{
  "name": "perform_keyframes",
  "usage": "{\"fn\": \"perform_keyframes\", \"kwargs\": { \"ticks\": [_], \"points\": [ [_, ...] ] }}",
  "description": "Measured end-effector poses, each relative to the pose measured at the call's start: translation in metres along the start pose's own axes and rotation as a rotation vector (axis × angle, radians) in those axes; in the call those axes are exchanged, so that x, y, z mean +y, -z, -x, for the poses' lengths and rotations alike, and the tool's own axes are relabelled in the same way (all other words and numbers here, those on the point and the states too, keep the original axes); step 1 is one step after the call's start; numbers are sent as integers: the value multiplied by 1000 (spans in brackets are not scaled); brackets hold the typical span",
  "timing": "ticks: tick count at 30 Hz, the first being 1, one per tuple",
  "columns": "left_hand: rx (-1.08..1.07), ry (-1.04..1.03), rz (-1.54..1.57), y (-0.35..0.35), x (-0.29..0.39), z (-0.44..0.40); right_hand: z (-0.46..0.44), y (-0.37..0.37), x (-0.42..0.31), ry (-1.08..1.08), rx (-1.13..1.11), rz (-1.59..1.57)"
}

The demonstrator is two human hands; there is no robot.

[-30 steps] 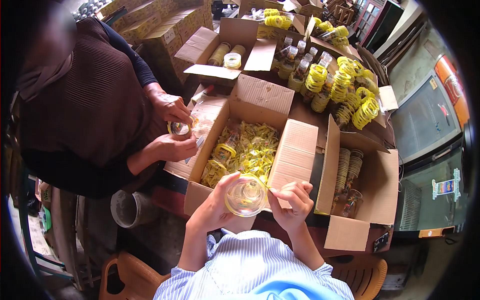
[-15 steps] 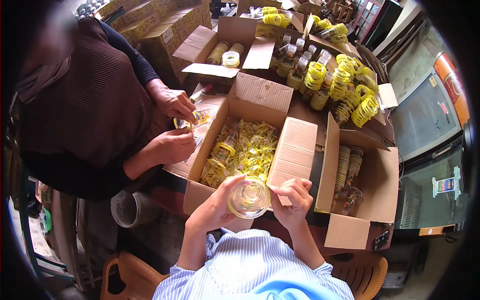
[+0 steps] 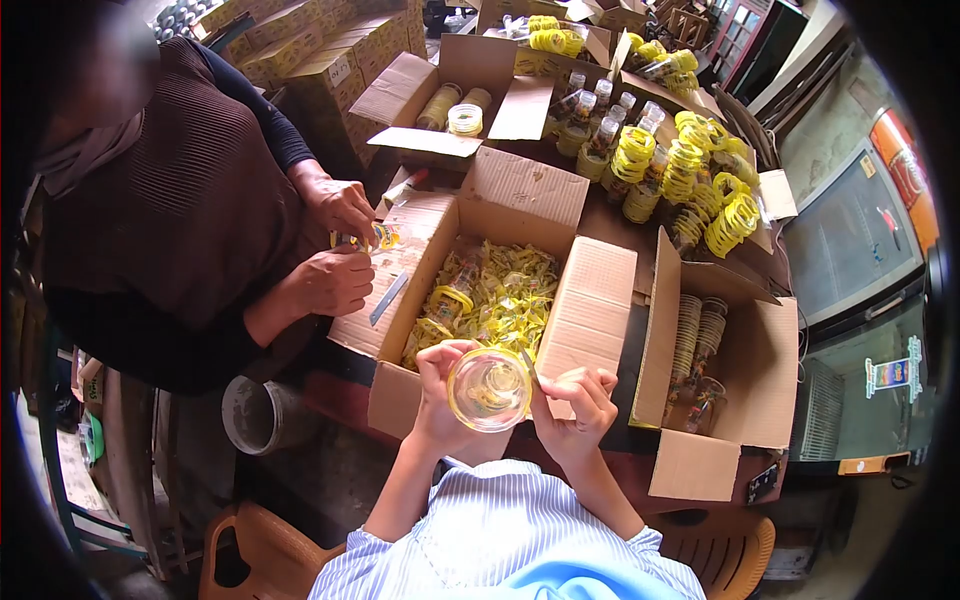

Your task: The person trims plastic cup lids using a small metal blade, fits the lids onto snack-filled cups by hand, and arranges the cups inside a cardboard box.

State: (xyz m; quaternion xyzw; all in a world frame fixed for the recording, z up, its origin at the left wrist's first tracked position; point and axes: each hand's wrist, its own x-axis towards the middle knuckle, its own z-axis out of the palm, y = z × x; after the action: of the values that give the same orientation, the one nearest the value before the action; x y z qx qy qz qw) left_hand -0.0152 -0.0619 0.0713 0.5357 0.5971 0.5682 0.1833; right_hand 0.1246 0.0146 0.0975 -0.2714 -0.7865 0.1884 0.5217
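My left hand grips a clear plastic cup with a yellow rim, its round opening facing up toward me. Beside the cup's right edge, my right hand is closed on a thin dark blade, whose tip is close to the rim; whether it touches I cannot tell. Just beyond both hands, an open cardboard box holds a heap of yellow plastic scraps and some clear cups with yellow rims.
At the left, a co-worker's hands hold a printed piece of plastic near another blade. A box of stacked cups stands at the right. Stacked cups with yellow rings fill the back. A bucket is on the floor.
The cup has shifted slightly left and tilted, and a blade now shows at its right edge in my right hand. The co-worker's hands have moved left, uncovering the other blade.
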Motion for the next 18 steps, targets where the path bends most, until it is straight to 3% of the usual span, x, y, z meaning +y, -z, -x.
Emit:
{"fn": "perform_keyframes", "kwargs": {
  "ticks": [9,18],
  "points": [
    [67,-11,148,-2,-2,0,5,1,-7,-2,26,3],
    [-4,-144,116,2,-5,2,5,2,-5,16,21,-15]
  ]
}}
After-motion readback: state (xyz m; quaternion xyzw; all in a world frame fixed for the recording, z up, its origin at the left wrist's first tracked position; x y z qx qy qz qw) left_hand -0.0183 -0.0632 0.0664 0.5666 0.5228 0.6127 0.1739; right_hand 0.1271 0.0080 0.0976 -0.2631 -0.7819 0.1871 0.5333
